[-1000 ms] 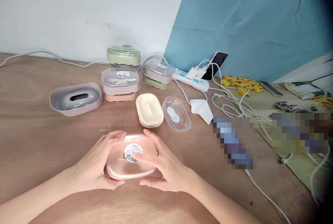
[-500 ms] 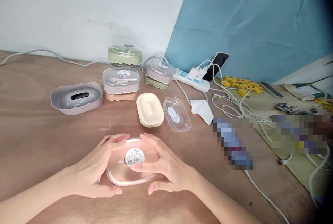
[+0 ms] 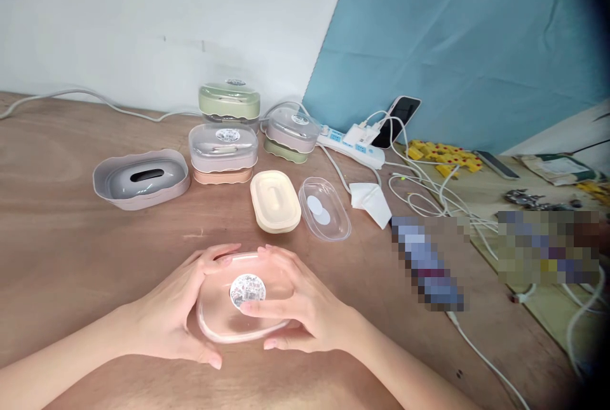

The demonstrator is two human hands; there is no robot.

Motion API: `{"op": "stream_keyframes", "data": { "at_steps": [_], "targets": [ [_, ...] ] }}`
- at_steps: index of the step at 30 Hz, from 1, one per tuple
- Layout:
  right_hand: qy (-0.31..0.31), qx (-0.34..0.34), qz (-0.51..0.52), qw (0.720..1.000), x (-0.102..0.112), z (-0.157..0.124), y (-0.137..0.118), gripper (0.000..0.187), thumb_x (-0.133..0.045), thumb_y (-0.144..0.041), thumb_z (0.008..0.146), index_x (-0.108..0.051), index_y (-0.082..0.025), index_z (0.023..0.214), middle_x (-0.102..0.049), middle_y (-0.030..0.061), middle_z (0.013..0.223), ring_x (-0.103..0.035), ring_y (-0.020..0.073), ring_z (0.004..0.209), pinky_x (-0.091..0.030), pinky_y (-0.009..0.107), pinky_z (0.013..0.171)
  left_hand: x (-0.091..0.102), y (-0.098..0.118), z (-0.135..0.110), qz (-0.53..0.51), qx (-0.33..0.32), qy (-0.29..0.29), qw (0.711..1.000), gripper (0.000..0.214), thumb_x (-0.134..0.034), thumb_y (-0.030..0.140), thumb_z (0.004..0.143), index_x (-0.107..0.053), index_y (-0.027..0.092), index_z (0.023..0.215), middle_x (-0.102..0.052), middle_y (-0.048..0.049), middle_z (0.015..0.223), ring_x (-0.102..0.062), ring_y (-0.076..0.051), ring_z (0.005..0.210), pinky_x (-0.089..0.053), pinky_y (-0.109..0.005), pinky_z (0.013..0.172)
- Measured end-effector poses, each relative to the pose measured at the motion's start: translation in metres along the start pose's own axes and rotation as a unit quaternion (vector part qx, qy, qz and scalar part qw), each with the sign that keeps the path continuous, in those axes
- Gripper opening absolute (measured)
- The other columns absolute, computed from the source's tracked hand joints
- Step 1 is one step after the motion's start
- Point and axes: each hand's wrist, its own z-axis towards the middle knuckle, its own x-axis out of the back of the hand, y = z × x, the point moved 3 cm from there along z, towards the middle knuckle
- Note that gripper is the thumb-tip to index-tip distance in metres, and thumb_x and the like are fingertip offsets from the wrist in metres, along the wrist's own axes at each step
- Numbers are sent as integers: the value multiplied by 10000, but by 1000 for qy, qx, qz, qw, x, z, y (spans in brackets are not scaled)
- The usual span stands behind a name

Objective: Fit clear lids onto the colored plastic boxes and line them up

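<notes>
A pink oval soap box point(image 3: 223, 308) with a clear lid and a round printed sticker point(image 3: 248, 291) lies near the table's front. My left hand point(image 3: 174, 308) is curved round its left end, fingers on the far rim and thumb at the near left. At the right end, my right hand point(image 3: 309, 302) grips the box, its index finger stretched over the lid to the sticker and its thumb near the front edge. Just beyond stand a cream lidded box point(image 3: 275, 200) and a loose clear lid point(image 3: 328, 216); neither hand touches them.
Stacked boxes point(image 3: 223, 149) in green, pink and grey stand by the wall. A grey-pink box point(image 3: 143, 197) with a slotted insert sits at left. To the right are a power strip point(image 3: 352, 149), white cables point(image 3: 419, 197), a white paper piece point(image 3: 369, 200) and a blurred-out object point(image 3: 426, 264).
My right thumb has shifted slightly left along the front of the soap box, and my left thumb has dropped a little. The rest stays put.
</notes>
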Motion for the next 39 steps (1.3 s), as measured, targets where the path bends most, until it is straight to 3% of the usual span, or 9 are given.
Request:
{"op": "stream_keyframes", "data": {
  "at_steps": [3, 9, 15, 19, 23, 28, 31, 35, 39],
  "targets": [
    [9, -6, 1, 1000, 1, 1, -1, 405, -592, -453, 843, -588, -294, 1215, -264, 90, 1460, -236, 273, 1379, -265, 497, 1102, 0, -2, 0, -20, 12, 5, 1000, 868, -655, 598, 740, -177, 277, 1390, -202, -155, 1485, -221, -373, 1365, -300, -580, 1047],
    [6, -20, -29, 999, -1, 3, -5, 417, -622, -462, 818, -595, -315, 1206, -286, 99, 1440, -280, 291, 1345, -315, 501, 1066, -2, -2, -1, -47, 48, 8, 998, 857, -668, 255, 650, -192, 302, 1361, -217, -103, 1491, -216, -363, 1374, -292, -580, 1066],
    [24, -28, -56, 998, -5, 1, -6, 468, -630, -471, 807, -555, -341, 1251, -233, 100, 1456, -303, 310, 1320, -375, 498, 1014, -1, 0, -3, -44, 80, -4, 996, 876, -607, 238, 645, -144, 317, 1384, -169, -77, 1529, -198, -336, 1399, -271, -572, 1097],
    [33, -25, -69, 997, -6, -1, -7, 504, -647, -478, 790, -537, -354, 1265, -230, 97, 1455, -316, 319, 1308, -374, 508, 1010, 4, 0, 0, -54, 67, -29, 996, 915, -679, 325, 668, -136, 351, 1404, -153, -61, 1547, -88, -341, 1425, -222, -605, 1103],
    [69, -17, -66, 995, -5, 0, -11, 454, -629, -488, 799, -571, -333, 1222, -264, 110, 1395, -343, 302, 1280, -411, 480, 979, 9, -1, 5, -84, 54, -58, 993, 877, -717, 476, 699, -209, 336, 1400, -170, -74, 1553, -84, -343, 1424, -229, -602, 1097],
    [77, -25, -63, 995, -7, -1, -13, 496, -678, -495, 743, -584, -345, 1205, -327, 100, 1334, -367, 309, 1240, -426, 486, 957, 12, 0, 5, -94, 56, -55, 993, 792, -712, 439, 687, -287, 368, 1352, -261, -32, 1528, -70, -328, 1426, -219, -595, 1102],
    [67, -33, -64, 995, -11, -2, -13, 549, -711, -449, 708, -562, -357, 1228, -315, 94, 1343, -355, 323, 1250, -423, 504, 963, 10, -1, 3, -67, 52, -52, 995, 902, -690, 421, 701, -178, 328, 1438, -167, -65, 1556, -102, -348, 1419, -199, -593, 1106],
    [90, -37, -48, 994, -11, 2, -18, 569, -725, -327, 660, -560, -319, 1205, -265, 97, 1348, -340, 332, 1279, -455, 474, 958, 7, -5, 0, -72, 68, -41, 994, 1196, -732, 475, 679, 144, 274, 1468, 47, -153, 1563, -149, -375, 1406, -208, -598, 1091],
    [66, -66, -49, 994, -8, 10, -23, 627, -719, -274, 614, -525, -320, 1208, -137, 94, 1439, -350, 338, 1272, -476, 463, 917, 5, -6, 2, -95, 80, -20, 992, 1380, -813, 506, 585, 271, 316, 1417, -8, -184, 1556, -204, -364, 1397, -217, -613, 1073]
  ]
}}
